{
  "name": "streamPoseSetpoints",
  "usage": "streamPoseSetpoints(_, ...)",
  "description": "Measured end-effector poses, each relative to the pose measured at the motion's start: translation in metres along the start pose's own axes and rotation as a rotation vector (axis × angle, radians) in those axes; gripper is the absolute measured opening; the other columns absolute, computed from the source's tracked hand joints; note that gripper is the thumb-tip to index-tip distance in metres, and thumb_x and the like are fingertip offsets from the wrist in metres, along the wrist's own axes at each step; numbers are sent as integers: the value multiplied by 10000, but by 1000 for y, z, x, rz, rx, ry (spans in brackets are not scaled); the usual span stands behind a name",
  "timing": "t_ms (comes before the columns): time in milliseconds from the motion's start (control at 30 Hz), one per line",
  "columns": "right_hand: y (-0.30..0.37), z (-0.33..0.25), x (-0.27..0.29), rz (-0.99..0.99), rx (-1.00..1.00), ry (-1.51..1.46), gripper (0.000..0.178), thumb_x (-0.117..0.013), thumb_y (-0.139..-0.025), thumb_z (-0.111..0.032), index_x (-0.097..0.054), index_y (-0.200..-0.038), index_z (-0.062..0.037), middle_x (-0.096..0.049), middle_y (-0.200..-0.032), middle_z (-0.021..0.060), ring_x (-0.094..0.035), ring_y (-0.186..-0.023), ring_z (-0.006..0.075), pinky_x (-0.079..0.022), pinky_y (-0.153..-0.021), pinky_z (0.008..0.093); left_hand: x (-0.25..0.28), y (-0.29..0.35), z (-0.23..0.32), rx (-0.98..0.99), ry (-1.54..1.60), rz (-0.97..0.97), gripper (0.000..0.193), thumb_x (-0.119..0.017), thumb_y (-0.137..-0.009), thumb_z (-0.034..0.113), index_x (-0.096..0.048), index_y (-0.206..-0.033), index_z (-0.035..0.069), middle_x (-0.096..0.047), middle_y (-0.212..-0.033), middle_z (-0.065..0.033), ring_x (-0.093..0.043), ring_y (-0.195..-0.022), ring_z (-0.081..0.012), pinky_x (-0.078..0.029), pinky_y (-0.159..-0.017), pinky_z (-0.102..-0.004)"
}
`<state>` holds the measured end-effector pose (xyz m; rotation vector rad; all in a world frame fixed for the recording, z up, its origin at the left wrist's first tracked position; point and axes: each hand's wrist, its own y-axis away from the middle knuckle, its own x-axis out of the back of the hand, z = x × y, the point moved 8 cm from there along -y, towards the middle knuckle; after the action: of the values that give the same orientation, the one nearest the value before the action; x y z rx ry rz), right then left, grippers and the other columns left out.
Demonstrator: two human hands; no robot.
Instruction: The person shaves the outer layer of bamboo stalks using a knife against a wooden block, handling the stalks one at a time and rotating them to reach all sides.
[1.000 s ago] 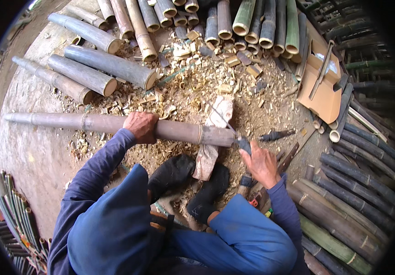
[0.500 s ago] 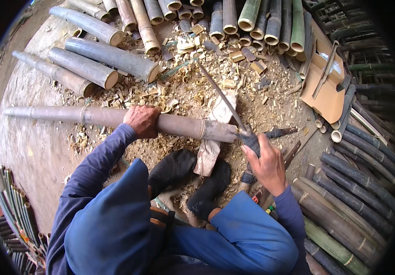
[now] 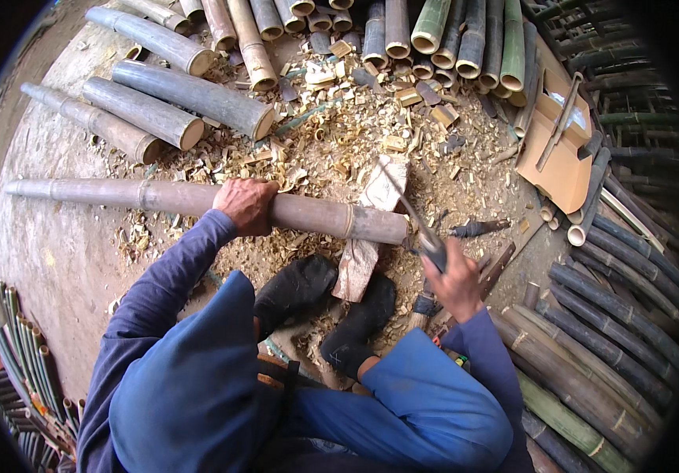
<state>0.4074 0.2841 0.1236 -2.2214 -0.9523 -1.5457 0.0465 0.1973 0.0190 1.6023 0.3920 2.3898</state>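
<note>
My left hand is wrapped over a long brownish-grey bamboo pole that lies crosswise in front of me. Near its right end the pole rests on a pale wooden block, between my dark-socked feet. My right hand grips the dark handle of a long, narrow-bladed knife. The blade slants up and to the left, just beside the cut right end of the pole; I cannot tell whether it touches. Another dark-handled tool lies on the ground beyond my right hand.
Bamboo chips cover the ground ahead. Thick cut bamboo lengths lie at the far left, and more stand stacked at the back. A cardboard box holds a stick-like tool at the right. Piled bamboo poles flank my right side.
My right hand has shifted slightly down and left, and the knife has come down with it, its tip lower and nearer the pole's end. My left hand and the pole have barely moved.
</note>
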Motion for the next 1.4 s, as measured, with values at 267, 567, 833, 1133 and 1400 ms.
streamPoseSetpoints(267,-21,-48,31,-90,-52,-22,382,-688,-1013,-343,-576,-1072,17,-691,-822,277,-700,-725,469,-544,-641,538,-10,35,-8,2,-138,352,444,-821,-699,271,-605,-1051,108,-637,-1025,-112,-647,-1034,-325,-477,-921,-469)
streamPoseSetpoints(567,-14,15,2,-200,-132,217,383,-655,-1024,-372,-581,-1062,2,-698,-819,274,-715,-775,483,-569,-680,557,-11,31,2,-43,-174,486,395,-775,-738,232,-616,-1075,101,-617,-996,-105,-633,-1011,-313,-477,-922,-463)
streamPoseSetpoints(833,6,30,-1,-95,-150,80,362,-677,-1006,-346,-586,-1083,-4,-712,-860,280,-715,-777,489,-550,-683,591,-11,40,18,-47,-204,730,381,-657,-853,168,-626,-1230,120,-648,-1139,-105,-617,-1131,-320,-452,-1014,-481)
streamPoseSetpoints(1133,4,-51,61,161,15,-194,349,-687,-1024,-341,-576,-1026,-10,-661,-743,241,-697,-670,444,-518,-565,499,3,20,0,45,-81,220,483,-838,-693,295,-616,-1071,92,-632,-1063,-117,-625,-1119,-320,-460,-968,-492)
streamPoseSetpoints(1400,2,7,5,-173,-214,117,344,-680,-1002,-334,-558,-1060,-18,-712,-757,231,-728,-697,424,-556,-636,550,-23,23,-11,113,-31,66,618,-881,-648,260,-626,-1197,137,-630,-1184,-107,-609,-1201,-331,-489,-1025,-507)
